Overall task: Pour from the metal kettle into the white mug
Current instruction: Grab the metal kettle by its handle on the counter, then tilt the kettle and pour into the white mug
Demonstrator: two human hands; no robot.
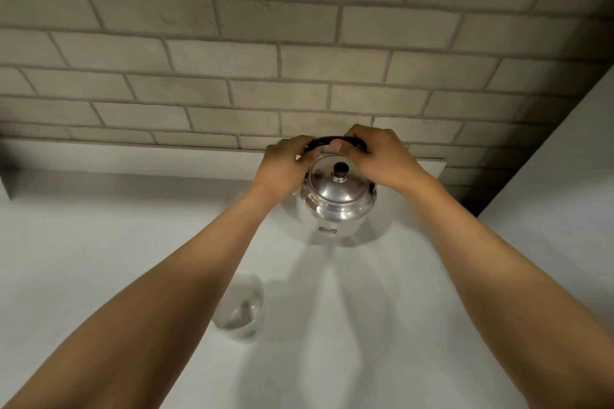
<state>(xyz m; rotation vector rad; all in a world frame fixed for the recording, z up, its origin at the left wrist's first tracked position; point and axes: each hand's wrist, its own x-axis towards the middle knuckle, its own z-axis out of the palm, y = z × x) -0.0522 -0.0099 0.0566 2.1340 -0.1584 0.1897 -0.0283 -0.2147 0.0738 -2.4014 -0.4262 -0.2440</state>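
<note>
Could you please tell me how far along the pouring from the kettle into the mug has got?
Early stage. Done: both hands have reached the metal kettle, the left hand and right hand closed on its black handle. In hand: the grip; the kettle looks upright on the white counter, lid on. Left: carrying it to the white mug, which stands nearer the camera, and tilting to pour.

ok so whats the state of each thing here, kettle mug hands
metal kettle: upright on the counter, lid on, not tilted
kettle handle: raised over the lid, gripped at both ends
white mug: upright, nearer the person than the kettle, contents unclear
left hand: closed on the handle
right hand: closed on the handle
</note>
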